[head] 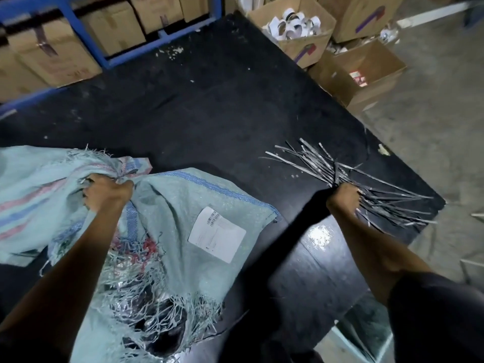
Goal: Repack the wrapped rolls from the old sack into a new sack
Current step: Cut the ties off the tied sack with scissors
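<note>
Frayed old sack (178,205) gapes; left hand (108,193) clutches bunched sacking, right hand (343,197) grips silvery strips (387,205) (advisable: draw one only).

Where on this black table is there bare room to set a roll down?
Bare: the table middle, from the sack up to the blue rack, and the gap between sack and silvery strips. Crowded: near left and right edge.

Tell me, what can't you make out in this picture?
Head view:
Wrapped rolls: mostly hidden inside the torn sack; count unknown.
Label: print too small to read.
Left hand: fingertips buried in bunched fabric.
Right hand: fingers hidden among the strips.
Sack's near end: cut off by the bottom edge.
</note>
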The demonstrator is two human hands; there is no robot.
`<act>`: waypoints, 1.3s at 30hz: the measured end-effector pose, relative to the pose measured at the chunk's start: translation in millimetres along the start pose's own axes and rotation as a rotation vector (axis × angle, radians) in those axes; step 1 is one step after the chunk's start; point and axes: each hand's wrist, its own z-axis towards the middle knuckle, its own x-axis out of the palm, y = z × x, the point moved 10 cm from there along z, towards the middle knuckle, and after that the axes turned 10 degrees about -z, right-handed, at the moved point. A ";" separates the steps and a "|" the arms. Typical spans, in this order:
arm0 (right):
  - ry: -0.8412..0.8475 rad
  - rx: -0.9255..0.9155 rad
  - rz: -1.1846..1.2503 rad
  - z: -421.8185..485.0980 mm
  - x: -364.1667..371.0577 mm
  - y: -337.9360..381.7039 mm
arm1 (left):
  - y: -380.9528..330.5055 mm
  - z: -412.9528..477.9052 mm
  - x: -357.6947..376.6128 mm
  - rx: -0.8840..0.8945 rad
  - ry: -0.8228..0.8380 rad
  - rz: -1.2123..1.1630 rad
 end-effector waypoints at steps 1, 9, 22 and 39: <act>0.010 -0.023 0.007 0.4 1.3 -0.2 | -0.4 -0.3 -0.1 -0.016 0.011 -0.020; 0.075 -0.037 0.333 -11.5 -8.1 -23.6 | 17.5 -12.4 -7.5 -0.129 0.111 -0.375; 1.141 0.063 1.063 -149.6 -5.4 21.2 | 13.1 -126.3 -27.5 -0.214 0.622 -0.927; 1.176 -0.705 1.256 -284.6 -118.5 106.6 | 28.6 -163.0 -101.4 -0.021 0.197 -0.996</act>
